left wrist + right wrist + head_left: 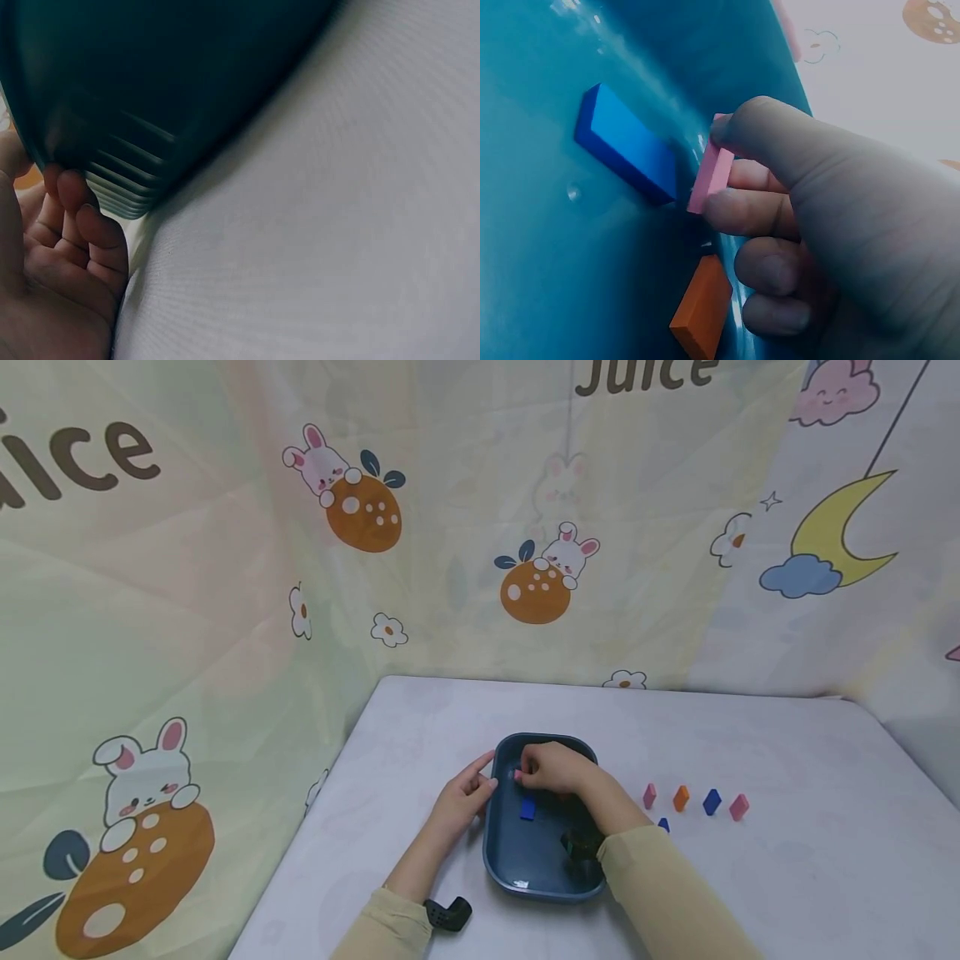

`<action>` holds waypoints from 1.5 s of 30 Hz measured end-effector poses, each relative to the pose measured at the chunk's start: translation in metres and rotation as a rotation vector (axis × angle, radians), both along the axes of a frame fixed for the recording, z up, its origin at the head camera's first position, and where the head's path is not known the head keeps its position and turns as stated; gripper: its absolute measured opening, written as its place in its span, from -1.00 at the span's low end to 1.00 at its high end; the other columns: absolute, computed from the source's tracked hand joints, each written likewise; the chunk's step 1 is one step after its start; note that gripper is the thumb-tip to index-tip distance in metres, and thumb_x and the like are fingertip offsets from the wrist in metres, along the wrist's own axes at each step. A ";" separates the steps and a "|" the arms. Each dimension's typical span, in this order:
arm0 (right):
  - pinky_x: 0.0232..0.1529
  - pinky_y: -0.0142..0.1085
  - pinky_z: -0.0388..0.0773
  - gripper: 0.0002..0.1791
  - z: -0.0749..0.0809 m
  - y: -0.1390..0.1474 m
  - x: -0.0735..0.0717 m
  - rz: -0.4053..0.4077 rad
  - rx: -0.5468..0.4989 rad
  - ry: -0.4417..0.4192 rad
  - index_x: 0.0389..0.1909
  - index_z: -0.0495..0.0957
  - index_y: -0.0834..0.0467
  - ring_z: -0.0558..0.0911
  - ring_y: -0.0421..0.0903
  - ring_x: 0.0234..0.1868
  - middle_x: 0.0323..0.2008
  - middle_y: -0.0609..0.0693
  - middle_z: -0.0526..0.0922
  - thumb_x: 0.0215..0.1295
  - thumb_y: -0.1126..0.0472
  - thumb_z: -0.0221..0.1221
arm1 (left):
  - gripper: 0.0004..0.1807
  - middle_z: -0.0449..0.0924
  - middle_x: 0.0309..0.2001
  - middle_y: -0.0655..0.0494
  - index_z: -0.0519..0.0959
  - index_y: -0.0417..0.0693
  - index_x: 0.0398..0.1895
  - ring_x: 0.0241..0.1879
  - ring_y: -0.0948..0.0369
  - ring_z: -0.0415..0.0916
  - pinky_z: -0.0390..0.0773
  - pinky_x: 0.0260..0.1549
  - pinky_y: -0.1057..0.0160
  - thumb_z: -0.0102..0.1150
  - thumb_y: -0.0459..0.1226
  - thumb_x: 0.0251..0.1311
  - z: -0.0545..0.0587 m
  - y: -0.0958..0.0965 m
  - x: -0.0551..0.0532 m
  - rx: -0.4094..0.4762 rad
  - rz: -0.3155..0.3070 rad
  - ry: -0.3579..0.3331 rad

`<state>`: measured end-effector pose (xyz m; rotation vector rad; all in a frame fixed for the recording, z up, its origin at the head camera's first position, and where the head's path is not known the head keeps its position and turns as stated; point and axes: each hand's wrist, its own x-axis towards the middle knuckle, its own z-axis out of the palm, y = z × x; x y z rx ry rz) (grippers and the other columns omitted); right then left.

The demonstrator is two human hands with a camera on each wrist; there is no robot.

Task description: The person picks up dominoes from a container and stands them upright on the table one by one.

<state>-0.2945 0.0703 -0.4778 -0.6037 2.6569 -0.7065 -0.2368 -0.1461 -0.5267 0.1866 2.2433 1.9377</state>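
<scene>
A dark blue tray [542, 860] stands on the table, with my left hand [461, 795] at its left rim. In the left wrist view, the curled fingers [105, 232] lie against the tray's slotted outer side. Inside the tray, my right hand [558, 768] pinches a small pink block [712, 169] between thumb and fingers, near the far left wall. Close by, a blue block [626, 142] lies on the tray floor. An orange block [703, 304] is below the pink one in the right wrist view; in the head view my right hand hides it.
Right of the tray stand a pink block [649, 796], an orange block [680, 798], a blue block [712, 802] and another pink block [739, 807]. A second blue block [663, 824] is partly behind my right forearm. Printed cloth [450, 652] hangs behind the white table [810, 877].
</scene>
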 end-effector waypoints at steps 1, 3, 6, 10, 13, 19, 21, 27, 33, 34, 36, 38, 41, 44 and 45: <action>-0.61 -0.26 0.50 -0.78 0.000 0.001 0.000 -0.003 -0.012 -0.003 -0.29 0.52 -0.02 0.53 -0.07 -0.68 -0.55 -0.03 0.52 0.31 -0.07 0.24 | -0.45 0.55 -0.33 0.10 0.37 0.45 0.37 -0.44 0.20 0.48 0.54 -0.41 0.26 0.19 0.00 0.32 0.000 0.000 0.000 0.001 0.001 0.000; -0.62 -0.26 0.50 -0.80 0.001 0.001 0.000 -0.002 -0.032 -0.010 -0.25 0.52 -0.01 0.52 -0.07 -0.70 -0.56 -0.03 0.52 0.31 -0.04 0.24 | -0.46 0.55 -0.33 0.10 0.37 0.45 0.37 -0.44 0.20 0.48 0.54 -0.41 0.25 0.18 -0.01 0.32 0.001 0.000 0.000 0.003 0.002 0.000; -0.60 -0.26 0.50 -0.80 0.002 0.001 0.000 0.005 -0.045 -0.003 -0.20 0.53 0.01 0.53 -0.09 -0.69 -0.53 -0.05 0.54 0.30 0.01 0.25 | -0.45 0.55 -0.32 0.09 0.38 0.46 0.36 -0.43 0.19 0.48 0.54 -0.40 0.25 0.19 0.01 0.31 0.000 0.000 0.000 -0.001 0.005 -0.002; -0.49 -0.28 0.53 -0.80 0.007 0.002 0.001 0.013 -0.041 0.035 -0.17 0.54 0.01 0.56 -0.13 -0.58 -0.45 -0.09 0.58 0.26 0.04 0.25 | -0.46 0.55 -0.32 0.08 0.39 0.47 0.36 -0.44 0.18 0.49 0.53 -0.40 0.25 0.20 0.03 0.30 -0.001 0.000 0.000 -0.007 0.007 -0.013; -0.36 -0.28 0.54 -0.80 0.013 0.003 0.003 0.023 -0.039 0.074 -0.17 0.53 -0.01 0.57 -0.15 -0.47 -0.40 -0.12 0.60 0.25 0.04 0.26 | -0.46 0.55 -0.31 0.07 0.39 0.46 0.36 -0.44 0.17 0.49 0.53 -0.40 0.24 0.19 0.01 0.31 -0.001 0.000 0.000 -0.011 0.013 -0.015; -0.21 -0.23 0.58 -0.78 0.025 0.010 0.011 0.040 -0.064 0.132 -0.17 0.52 -0.04 0.56 -0.18 -0.34 -0.35 -0.15 0.63 0.23 0.02 0.29 | -0.46 0.54 -0.32 0.10 0.37 0.46 0.37 -0.43 0.15 0.48 0.52 -0.40 0.23 0.18 0.00 0.32 0.001 0.003 0.002 -0.028 0.026 -0.013; -0.20 -0.23 0.59 -0.79 0.030 0.014 0.014 0.040 -0.089 0.134 -0.17 0.52 -0.06 0.57 -0.18 -0.33 -0.35 -0.16 0.64 0.24 0.02 0.29 | -0.46 0.54 -0.33 0.11 0.37 0.45 0.38 -0.43 0.15 0.48 0.52 -0.40 0.23 0.17 -0.01 0.34 0.002 0.004 0.002 -0.039 0.032 -0.010; -0.23 -0.27 0.59 -0.83 0.047 0.028 0.023 0.068 -0.173 0.158 -0.17 0.49 -0.05 0.58 -0.20 -0.35 -0.38 -0.21 0.66 0.26 0.10 0.23 | -0.47 0.53 -0.33 0.12 0.36 0.37 0.40 -0.45 0.19 0.46 0.51 -0.40 0.26 0.13 -0.10 0.38 0.004 0.005 0.002 -0.069 0.048 -0.010; -0.28 -0.29 0.55 -0.85 0.061 0.051 0.033 0.104 -0.242 0.207 -0.15 0.49 0.01 0.59 -0.23 -0.37 -0.37 -0.15 0.70 0.29 0.18 0.19 | -0.46 0.56 -0.28 0.03 0.35 0.37 0.41 -0.44 0.19 0.46 0.52 -0.38 0.24 0.12 -0.13 0.38 0.003 0.004 0.000 -0.067 0.049 -0.017; -0.28 -0.29 0.54 -0.85 0.062 0.055 0.035 0.100 -0.240 0.216 -0.14 0.49 0.00 0.58 -0.23 -0.37 -0.36 -0.16 0.70 0.29 0.18 0.19 | -0.46 0.56 -0.27 0.02 0.35 0.39 0.40 -0.44 0.19 0.46 0.52 -0.38 0.24 0.13 -0.11 0.38 0.002 0.003 0.000 -0.066 0.047 -0.016; -0.27 -0.29 0.54 -0.84 0.063 0.065 0.039 0.086 -0.227 0.229 -0.14 0.48 -0.05 0.58 -0.24 -0.36 -0.36 -0.20 0.68 0.30 0.18 0.20 | -0.46 0.57 -0.27 0.00 0.35 0.42 0.39 -0.44 0.19 0.47 0.51 -0.39 0.24 0.15 -0.07 0.36 0.002 0.002 0.000 -0.064 0.045 -0.013; -0.30 -0.30 0.54 -0.82 0.064 0.074 0.043 0.068 -0.211 0.233 -0.12 0.48 -0.05 0.56 -0.22 -0.36 -0.37 -0.22 0.65 0.29 0.18 0.20 | -0.45 0.58 -0.26 -0.01 0.36 0.46 0.38 -0.43 0.17 0.48 0.51 -0.40 0.24 0.17 -0.03 0.33 0.002 0.002 0.000 -0.064 0.044 -0.008; -0.43 -0.33 0.53 -0.80 0.062 0.088 0.049 0.032 -0.190 0.211 -0.09 0.48 -0.04 0.54 -0.19 -0.40 -0.40 -0.21 0.61 0.29 0.18 0.21 | -0.45 0.57 -0.27 -0.02 0.38 0.47 0.36 -0.43 0.16 0.49 0.51 -0.41 0.24 0.20 0.02 0.30 0.001 0.001 0.000 -0.062 0.042 -0.003; -0.58 -0.32 0.52 -0.80 0.060 0.104 0.057 -0.004 -0.187 0.175 -0.09 0.48 -0.03 0.51 -0.16 -0.47 -0.43 -0.16 0.58 0.30 0.19 0.20 | -0.45 0.57 -0.29 0.00 0.39 0.45 0.36 -0.44 0.15 0.49 0.52 -0.41 0.24 0.21 0.04 0.28 0.001 0.001 0.000 -0.062 0.038 -0.001; -0.59 -0.32 0.53 -0.80 0.060 0.109 0.059 -0.011 -0.189 0.167 -0.08 0.48 -0.02 0.51 -0.16 -0.49 -0.42 -0.15 0.57 0.30 0.20 0.20 | -0.44 0.57 -0.30 0.00 0.40 0.45 0.35 -0.44 0.15 0.49 0.52 -0.41 0.25 0.21 0.05 0.28 0.001 0.002 0.000 -0.061 0.038 -0.001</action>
